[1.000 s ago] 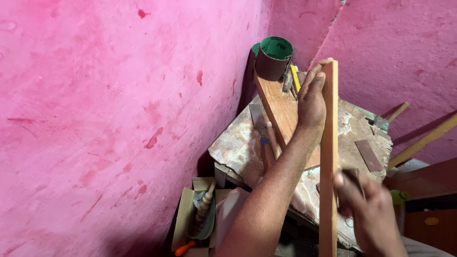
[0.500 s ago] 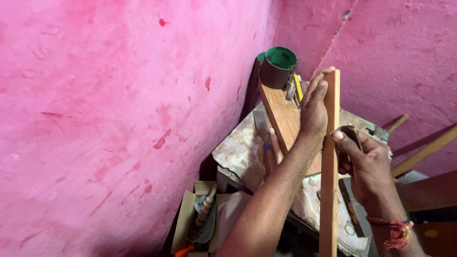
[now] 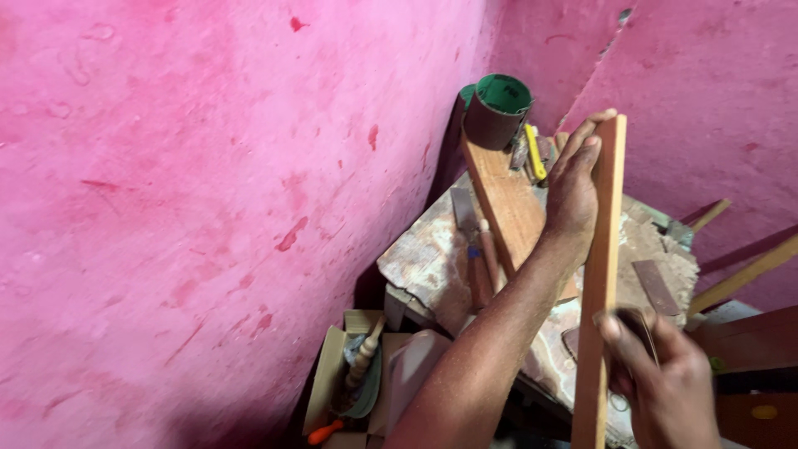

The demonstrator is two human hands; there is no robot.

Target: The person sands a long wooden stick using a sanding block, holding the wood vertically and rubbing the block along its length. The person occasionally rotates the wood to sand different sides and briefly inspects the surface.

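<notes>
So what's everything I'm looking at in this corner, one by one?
Long narrow wooden strip: one, light brown, held upright in front of the bench.
Wide wooden plank: one, brown, lying on the bench toward the corner.
Rolls of dark sandpaper with green backing: two, at the plank's far end.
Worn wooden workbench: one, pale and dusty, against the wall.
Painted wall: pink, scuffed, left and behind.
Open cardboard box: one, tan, on the floor, holding a turned wooden spindle.
Left hand: grips the strip near its top.
Right hand: against the strip lower down, pressing a small dark piece, blurred.
</notes>
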